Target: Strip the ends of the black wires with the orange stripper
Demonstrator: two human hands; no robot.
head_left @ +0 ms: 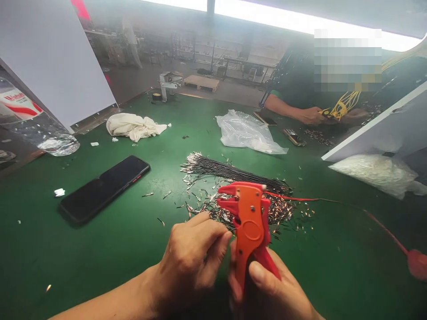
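Note:
My right hand (pixel 270 284) is wrapped round the handles of an orange and red wire stripper (pixel 251 222), held upright with its jaws pointing left. Beside the tool, my left hand (pixel 196 253) is closed in a pinch. A thin black wire (pixel 233 229) shows at its fingertips, close to the stripper's body; most of it is hidden in the hand. Behind the stripper lies a bundle of black wires (pixel 230 171) with metal terminals at the left end. Loose terminals and copper-tipped offcuts (pixel 282 209) are heaped around and below the bundle.
On the green table (pixel 116 262) lie a black phone (pixel 106 189), a white cloth (pixel 133 126) and a clear plastic bag (pixel 248 133). A water bottle (pixel 33 118) leans at far left. A red cord (pixel 300 198) runs right. Across the table, a person's hand (pixel 310 115) holds yellow wires (pixel 347 104).

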